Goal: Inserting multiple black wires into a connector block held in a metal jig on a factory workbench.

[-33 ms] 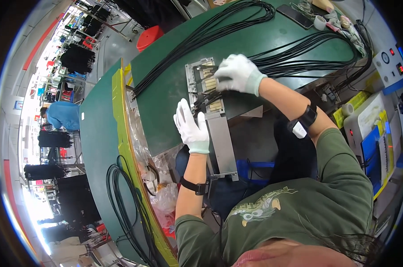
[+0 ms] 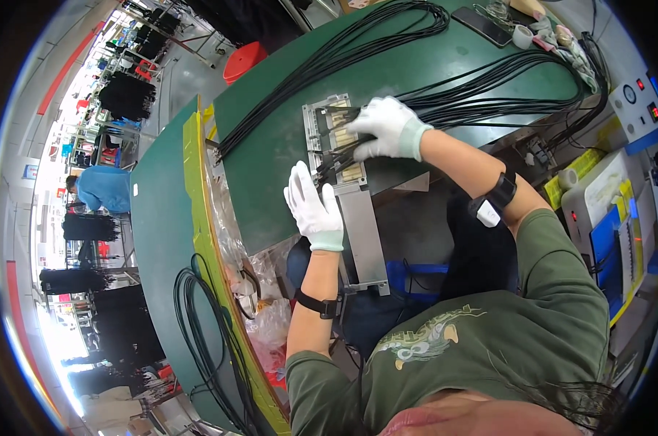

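My left hand (image 2: 314,209), in a white glove, is open by the lower left side of a metal fixture (image 2: 311,138), its fingers stretched out and the thumb apart. Over the fixture's right side reaches my right hand (image 2: 388,128), also gloved. Its thumb and fingers are apart, at the black cable ends (image 2: 336,161) lying across the fixture; whether they touch is hard to see. Cream-coloured blocks (image 2: 341,136) sit in a row inside the fixture. From under my right hand a bundle of black cables (image 2: 503,94) runs right over the green table.
A second cable bundle (image 2: 329,54) loops across the green table (image 2: 271,189). A phone (image 2: 482,27) and a white roll (image 2: 522,37) lie at the far right. A bare metal plate (image 2: 364,236) extends toward me. At left, yellow edging (image 2: 198,189) borders another table; a person in blue (image 2: 105,189) is beyond.
My right hand has shifted slightly, its thumb lower and further from the fingers. My left hand stays almost where it was.
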`<state>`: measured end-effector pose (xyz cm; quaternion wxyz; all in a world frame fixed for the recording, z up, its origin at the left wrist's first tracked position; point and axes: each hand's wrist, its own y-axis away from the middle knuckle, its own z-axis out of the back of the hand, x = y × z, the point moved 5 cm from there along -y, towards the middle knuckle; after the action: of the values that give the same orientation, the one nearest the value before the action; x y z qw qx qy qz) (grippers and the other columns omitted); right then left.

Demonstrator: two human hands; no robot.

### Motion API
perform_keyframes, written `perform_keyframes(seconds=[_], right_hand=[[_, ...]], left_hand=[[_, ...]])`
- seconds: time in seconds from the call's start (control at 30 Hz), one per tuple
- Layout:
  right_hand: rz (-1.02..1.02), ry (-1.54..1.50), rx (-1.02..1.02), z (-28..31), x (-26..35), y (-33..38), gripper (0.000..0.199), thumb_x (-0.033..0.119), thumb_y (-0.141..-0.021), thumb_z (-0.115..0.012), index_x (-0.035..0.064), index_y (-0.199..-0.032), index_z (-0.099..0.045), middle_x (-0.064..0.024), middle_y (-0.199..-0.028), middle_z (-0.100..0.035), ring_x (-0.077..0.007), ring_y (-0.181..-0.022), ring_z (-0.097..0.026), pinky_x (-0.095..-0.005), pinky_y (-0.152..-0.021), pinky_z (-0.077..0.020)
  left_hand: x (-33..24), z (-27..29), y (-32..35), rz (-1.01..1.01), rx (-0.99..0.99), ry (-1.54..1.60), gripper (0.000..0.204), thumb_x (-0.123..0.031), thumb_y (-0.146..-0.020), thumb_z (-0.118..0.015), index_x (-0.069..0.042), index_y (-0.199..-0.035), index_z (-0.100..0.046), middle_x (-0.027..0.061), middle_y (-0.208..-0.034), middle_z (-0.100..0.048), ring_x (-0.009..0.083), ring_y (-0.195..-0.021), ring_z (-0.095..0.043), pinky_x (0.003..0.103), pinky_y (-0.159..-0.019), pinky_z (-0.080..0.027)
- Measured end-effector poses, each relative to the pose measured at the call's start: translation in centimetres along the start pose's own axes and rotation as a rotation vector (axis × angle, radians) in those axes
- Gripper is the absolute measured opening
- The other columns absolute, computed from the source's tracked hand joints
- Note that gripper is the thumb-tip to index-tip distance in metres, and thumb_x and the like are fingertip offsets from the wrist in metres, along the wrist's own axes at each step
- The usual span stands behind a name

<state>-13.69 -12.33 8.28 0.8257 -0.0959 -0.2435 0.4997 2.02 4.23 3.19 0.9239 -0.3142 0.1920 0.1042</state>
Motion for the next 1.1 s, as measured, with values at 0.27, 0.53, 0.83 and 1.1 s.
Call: perform_keyframes(seconds=[0.27,0.53,0.83,1.1], right_hand=[[-0.011,0.207,-0.346,0.4,-0.8,0.1,0.041,0.039,-0.075,-0.077,0.0163,-0.109,-0.069,-0.0075,-0.102,-0.067,-0.0302,-0.104,-0.059,-0.0439,-0.093,-0.0446],[-0.204,-0.283,0.352,-4.1,-2.5,-0.3,0.052,0.042,-0.072,-0.079,0.0172,-0.116,-0.067,-0.0105,-0.107,-0.067,-0.031,-0.104,-0.061,-0.0431,-0.09,-0.0481],[-0.02,-0.15,0.029,-1.3,-0.3,-0.1,0.027,0.028,-0.075,-0.077,0.0128,-0.097,-0.07,-0.008,-0.091,-0.067,-0.0312,-0.092,-0.062,-0.0416,-0.083,-0.0492],[-0.04,-0.16,0.079,-2.5,-2.1,-0.1,0.013,0.02,-0.077,-0.074,0.0113,-0.085,-0.069,-0.0057,-0.081,-0.066,-0.0292,-0.086,-0.061,-0.0415,-0.079,-0.0489]], left_hand=[[-3.0,0.2,1.3,0.037,-0.088,-0.078,0.06,-0.01,-0.092,-0.051,-0.001,-0.149,-0.033,0.0216,-0.146,-0.044,0.0379,-0.134,-0.042,0.05,-0.116,-0.024],[-3.3,0.4,2.0,0.136,-0.193,-0.05,0.059,-0.01,-0.093,-0.047,0.002,-0.149,-0.033,0.0224,-0.145,-0.044,0.0376,-0.133,-0.042,0.051,-0.117,-0.02],[-2.0,0.3,2.5,0.117,-0.13,0.108,0.052,-0.01,-0.093,-0.051,0.002,-0.143,-0.043,0.0199,-0.14,-0.051,0.0347,-0.13,-0.047,0.048,-0.115,-0.027],[4.3,1.1,-0.9,0.29,-0.1,0.467,0.022,-0.015,-0.092,-0.065,-0.003,-0.11,-0.068,0.0168,-0.121,-0.063,0.0308,-0.114,-0.057,0.042,-0.102,-0.042]])
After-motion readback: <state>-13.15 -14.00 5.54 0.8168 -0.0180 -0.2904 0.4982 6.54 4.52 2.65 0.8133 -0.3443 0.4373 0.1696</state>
